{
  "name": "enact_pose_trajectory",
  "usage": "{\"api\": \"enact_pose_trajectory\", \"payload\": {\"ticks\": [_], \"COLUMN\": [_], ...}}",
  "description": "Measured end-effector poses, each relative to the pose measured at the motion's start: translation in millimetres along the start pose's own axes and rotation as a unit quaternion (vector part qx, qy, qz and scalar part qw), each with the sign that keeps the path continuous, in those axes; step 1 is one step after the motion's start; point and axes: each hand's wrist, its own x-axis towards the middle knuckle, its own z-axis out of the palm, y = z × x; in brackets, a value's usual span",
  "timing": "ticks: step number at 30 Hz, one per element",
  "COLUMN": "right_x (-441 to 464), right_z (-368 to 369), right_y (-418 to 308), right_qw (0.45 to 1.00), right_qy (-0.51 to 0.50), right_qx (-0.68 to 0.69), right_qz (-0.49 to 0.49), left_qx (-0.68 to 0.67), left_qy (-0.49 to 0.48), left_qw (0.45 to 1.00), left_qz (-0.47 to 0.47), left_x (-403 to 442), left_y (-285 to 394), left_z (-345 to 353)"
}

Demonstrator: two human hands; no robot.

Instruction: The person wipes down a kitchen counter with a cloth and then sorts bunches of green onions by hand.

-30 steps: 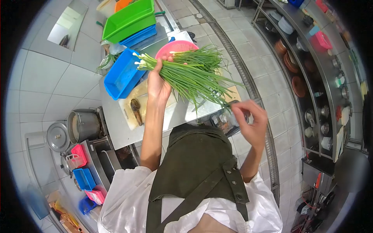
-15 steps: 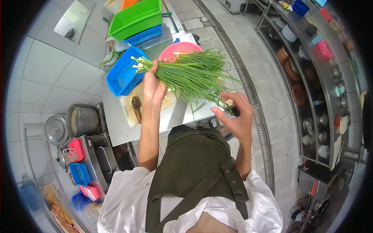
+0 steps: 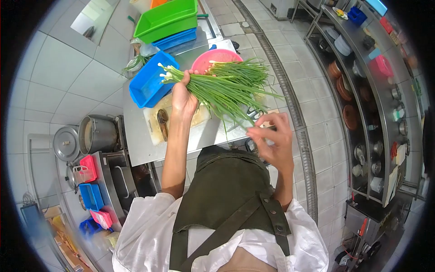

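Observation:
My left hand point(image 3: 183, 97) is wrapped round a bunch of green onions point(image 3: 217, 93) near its white bulb ends, holding it above the steel table point(image 3: 140, 152). The long leaves spread to the right. At the leaf tips, my right hand point(image 3: 272, 136) is closed in a pinch; whether a leaf is between its fingers is too small to tell. More green onions point(image 3: 244, 72) lie behind the bunch, beside a pink colander point(image 3: 215, 56). A knife point(image 3: 162, 124) with a dark handle rests on a cutting board point(image 3: 152, 119) below the blue tub point(image 3: 152, 81).
A green tub point(image 3: 167, 20) stands over another blue one at the table's far end. To the left are a large pot point(image 3: 102, 136) and its lid point(image 3: 66, 143). Metal shelves point(image 3: 385, 136) with dishes run along the right, past a floor drain point(image 3: 281, 75).
My right hand has moved left and closed from an open curve into a pinch at the leaf tips. My left hand keeps its hold on the bunch. The view has shifted slightly.

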Motion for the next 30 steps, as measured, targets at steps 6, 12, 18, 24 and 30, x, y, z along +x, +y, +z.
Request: {"api": "enact_pose_trajectory", "payload": {"ticks": [6, 12, 18, 24, 30], "right_x": [-18, -31, -44, -50, -81], "right_z": [8, -5, 1, -17, -75], "right_y": [-22, -25, -26, -40, 34], "right_qw": [0.992, 0.989, 0.981, 0.903, 0.832], "right_qy": [-0.083, -0.095, -0.101, -0.189, -0.371], "right_qx": [0.053, 0.098, 0.16, 0.364, 0.301], "right_qz": [-0.083, -0.056, -0.03, -0.128, 0.282], "left_qx": [0.03, -0.005, -0.031, 0.069, -0.048], "left_qy": [-0.042, -0.062, -0.064, 0.034, 0.024], "left_qw": [0.998, 0.997, 0.996, 0.997, 0.998], "left_qz": [-0.026, -0.039, -0.061, -0.022, 0.014], "left_x": [1, -1, -3, -1, -3], "left_y": [-13, -22, -27, -37, -13], "left_z": [-4, -8, -6, 0, -5]}}
